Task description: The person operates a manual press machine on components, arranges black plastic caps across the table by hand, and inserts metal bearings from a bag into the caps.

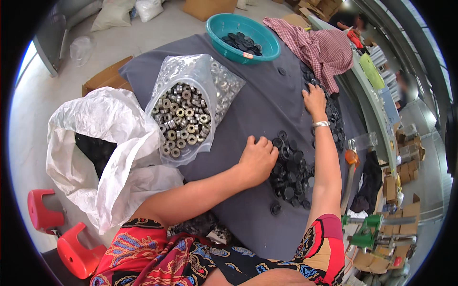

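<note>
I saw the left hand curled, knuckles up, on the near pile of black rings; its grip was hidden. The right hand lay flat, fingertips buried in the farther rings.

Black round caps heaped on cloth

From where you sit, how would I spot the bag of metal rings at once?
Start at the grey cloth-covered table. Left of the left hand and in front of the teal bowl lies a clear plastic bag, mouth open toward the person. It alone holds shiny silver and brass-coloured rings; the loose parts nearby are black.
</note>
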`<state>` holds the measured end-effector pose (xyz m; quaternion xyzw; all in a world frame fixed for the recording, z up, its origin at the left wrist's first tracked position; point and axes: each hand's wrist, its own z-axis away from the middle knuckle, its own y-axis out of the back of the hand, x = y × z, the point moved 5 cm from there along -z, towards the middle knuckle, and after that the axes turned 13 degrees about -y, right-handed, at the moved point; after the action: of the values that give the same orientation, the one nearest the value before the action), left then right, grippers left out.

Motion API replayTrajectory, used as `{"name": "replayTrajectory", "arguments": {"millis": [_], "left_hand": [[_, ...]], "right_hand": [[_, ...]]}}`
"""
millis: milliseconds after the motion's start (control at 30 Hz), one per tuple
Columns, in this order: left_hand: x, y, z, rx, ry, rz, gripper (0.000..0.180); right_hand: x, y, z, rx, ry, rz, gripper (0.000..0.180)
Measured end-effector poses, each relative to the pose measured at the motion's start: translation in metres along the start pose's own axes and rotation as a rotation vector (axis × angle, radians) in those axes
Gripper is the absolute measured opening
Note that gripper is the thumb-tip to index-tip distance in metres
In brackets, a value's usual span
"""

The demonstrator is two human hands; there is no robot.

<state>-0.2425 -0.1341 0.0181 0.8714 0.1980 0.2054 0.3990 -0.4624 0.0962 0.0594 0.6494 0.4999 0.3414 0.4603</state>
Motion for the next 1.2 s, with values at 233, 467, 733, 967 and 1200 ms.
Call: {"name": "replayTrajectory", "arguments": {"millis": [233,467,733,967,1200], "left_hand": [[-0.001,-0.001,-0.004,-0.062,0.015,0.014,0.026],[-0.008,0.000,-0.001,-0.068,0.031,-0.048,0.024],[0.002,-0.008,-0.005,0.003,-0.018,0.002,0.024],[-0.006,0.000,-0.001,-0.023,0.034,0.003,0.016],[-0.023,0.003,-0.002,0.234,0.089,0.080,0.012]], "right_hand": [[0.010,-0.022,-0.004,-0.079,-0.083,0.090,0.054],[-0.062,0.025,0.018,-0.471,0.013,0.129,0.045],[-0.078,-0.063,-0.061,-0.075,0.277,-0.211,0.046],[-0.035,-0.041,0.023,-0.275,0.392,-0.330,0.037],[-0.035,0.029,0.162,-0.306,0.370,-0.442,0.035]]}}
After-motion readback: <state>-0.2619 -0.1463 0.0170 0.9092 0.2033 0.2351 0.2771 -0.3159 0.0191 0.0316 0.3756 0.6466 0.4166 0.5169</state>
